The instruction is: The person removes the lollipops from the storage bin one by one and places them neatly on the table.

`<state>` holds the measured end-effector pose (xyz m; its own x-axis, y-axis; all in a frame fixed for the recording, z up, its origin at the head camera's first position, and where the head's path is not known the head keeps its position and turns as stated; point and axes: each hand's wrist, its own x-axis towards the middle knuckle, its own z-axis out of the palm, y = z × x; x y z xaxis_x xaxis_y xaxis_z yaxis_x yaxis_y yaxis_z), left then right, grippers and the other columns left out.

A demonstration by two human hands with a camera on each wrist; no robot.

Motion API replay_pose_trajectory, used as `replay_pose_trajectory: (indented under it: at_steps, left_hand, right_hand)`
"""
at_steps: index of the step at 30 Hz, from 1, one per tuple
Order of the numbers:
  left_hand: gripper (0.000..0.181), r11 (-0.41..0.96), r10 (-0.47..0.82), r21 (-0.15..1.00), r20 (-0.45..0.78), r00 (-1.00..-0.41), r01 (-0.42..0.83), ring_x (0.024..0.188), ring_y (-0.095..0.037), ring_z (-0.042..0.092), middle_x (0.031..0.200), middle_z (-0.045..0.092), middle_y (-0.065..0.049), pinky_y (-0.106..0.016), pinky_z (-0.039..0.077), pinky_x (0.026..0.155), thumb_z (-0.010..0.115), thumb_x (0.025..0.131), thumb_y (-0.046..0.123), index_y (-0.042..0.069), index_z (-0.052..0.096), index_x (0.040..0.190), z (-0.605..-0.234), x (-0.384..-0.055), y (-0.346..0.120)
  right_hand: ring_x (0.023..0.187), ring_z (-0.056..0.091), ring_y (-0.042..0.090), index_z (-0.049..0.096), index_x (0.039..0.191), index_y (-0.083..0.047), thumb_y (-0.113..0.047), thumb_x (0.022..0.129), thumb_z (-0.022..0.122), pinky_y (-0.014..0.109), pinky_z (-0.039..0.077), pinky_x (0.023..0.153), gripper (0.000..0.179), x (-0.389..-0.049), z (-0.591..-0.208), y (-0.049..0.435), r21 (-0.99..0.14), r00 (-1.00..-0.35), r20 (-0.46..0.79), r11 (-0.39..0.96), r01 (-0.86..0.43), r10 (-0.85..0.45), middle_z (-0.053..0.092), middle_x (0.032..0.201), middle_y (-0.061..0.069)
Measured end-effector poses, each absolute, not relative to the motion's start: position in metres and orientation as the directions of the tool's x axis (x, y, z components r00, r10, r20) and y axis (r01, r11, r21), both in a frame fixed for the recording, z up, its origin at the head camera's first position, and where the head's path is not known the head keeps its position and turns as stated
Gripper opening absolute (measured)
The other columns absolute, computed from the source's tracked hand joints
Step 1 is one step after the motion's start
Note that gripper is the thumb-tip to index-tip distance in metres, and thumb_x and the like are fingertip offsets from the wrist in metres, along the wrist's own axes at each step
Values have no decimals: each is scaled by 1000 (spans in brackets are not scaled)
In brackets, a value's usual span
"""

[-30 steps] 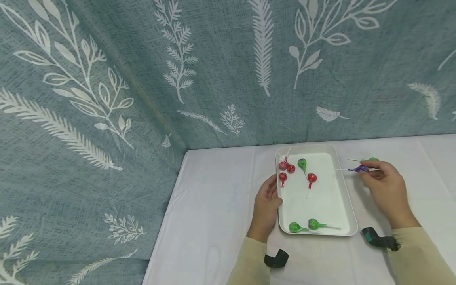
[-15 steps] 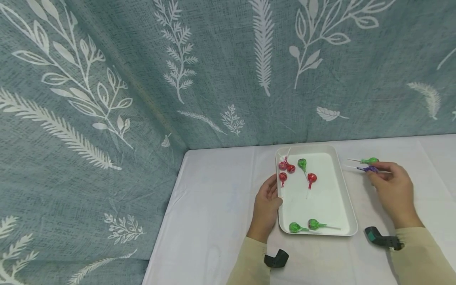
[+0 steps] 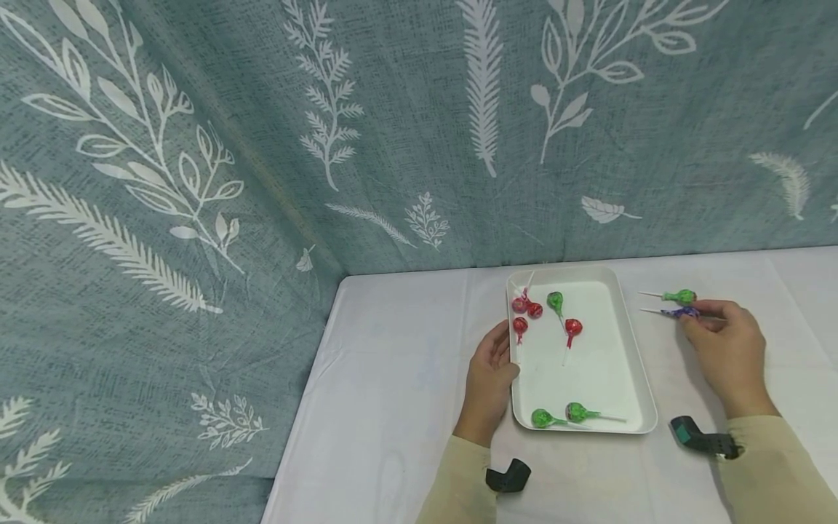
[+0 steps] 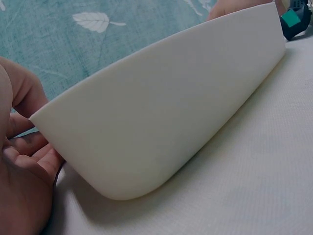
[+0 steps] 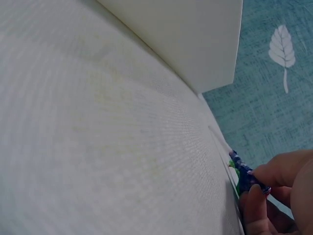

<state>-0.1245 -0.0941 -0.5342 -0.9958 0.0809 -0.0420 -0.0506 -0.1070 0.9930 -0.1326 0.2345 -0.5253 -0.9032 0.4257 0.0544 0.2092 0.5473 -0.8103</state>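
A white tray [image 3: 599, 378] lies on the cloth-covered table, its long sides running away from me. My left hand [image 3: 489, 378] holds the tray's left wall; in the left wrist view the fingers [image 4: 29, 152] are by the tray's corner. To the right of the tray, my right hand [image 3: 728, 348] pinches a purple-wrapped lollipop [image 3: 687, 311] by its head, the stick pointing left. Just beyond it a green lollipop [image 3: 681, 296] lies on the cloth. In the right wrist view the purple lollipop [image 5: 247, 178] sits between thumb and fingers, partly covering the green one.
Inside the tray, several red lollipops [image 3: 535, 311] cluster at the far left, near a green lollipop [image 3: 555, 301]. Two more green lollipops [image 3: 576, 412] lie at its near end. A patterned teal curtain [image 3: 419, 131] hangs behind the table [image 3: 393, 364] and to the left.
My right hand has moved right, away from the tray, carrying the purple lollipop to beside the green one on the cloth. The left hand and the tray stay put.
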Motion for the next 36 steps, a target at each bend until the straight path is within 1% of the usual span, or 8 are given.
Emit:
replay_pose_trajectory:
  at_steps: [6, 11, 20, 24, 30, 36]
  left_hand:
    - [73, -95, 78, 994, -42, -996, -49, 148, -23, 51, 160, 53, -8, -30, 45, 115, 46, 91, -15, 6, 48, 161, -535, -125, -94]
    - [74, -94, 84, 995, -38, -996, -46, 148, -24, 50, 160, 53, -9, -30, 45, 115, 46, 91, -15, 6, 48, 161, -537, -126, -94]
    - [74, -106, 84, 993, -35, -996, -43, 147, -23, 51, 160, 54, -8, -30, 45, 115, 46, 90, -16, 6, 49, 161, -535, -126, -93]
    - [75, -104, 84, 994, -36, -996, -44, 147, -23, 51, 160, 53, -8, -30, 45, 115, 46, 90, -16, 6, 48, 161, -535, -126, -93]
    - [75, -96, 88, 994, -34, -996, -43, 148, -24, 50, 160, 53, -8, -30, 45, 116, 46, 90, -16, 6, 48, 162, -536, -126, -93]
    - [76, -101, 83, 994, -42, -996, -50, 148, -23, 51, 159, 54, -8, -30, 45, 115, 46, 90, -18, 7, 49, 161, -538, -126, -95]
  right_hand:
    - [95, 52, 20, 60, 139, 12, -9, 103, 66, 11, 39, 64, 42, -133, -525, 235, -811, -901, 54, 546, 212, 430, 55, 123, 27]
    - [95, 52, 20, 59, 140, 13, -7, 103, 67, 8, 39, 63, 44, -133, -525, 235, -812, -903, 47, 543, 214, 427, 54, 123, 28]
    - [101, 56, 32, 57, 141, 15, -3, 103, 66, 6, 37, 63, 42, -136, -525, 236, -791, -905, 75, 578, 202, 418, 52, 123, 30]
    - [102, 56, 32, 58, 140, 14, -2, 102, 66, 5, 36, 63, 42, -136, -525, 235, -786, -901, 89, 586, 199, 425, 52, 123, 30]
    - [101, 56, 31, 58, 139, 14, -2, 102, 66, 9, 37, 65, 42, -136, -525, 235, -786, -897, 94, 586, 199, 431, 52, 123, 30]
    - [102, 56, 32, 57, 140, 15, -4, 102, 66, 6, 37, 63, 43, -135, -527, 236, -794, -899, 67, 569, 214, 432, 52, 124, 30]
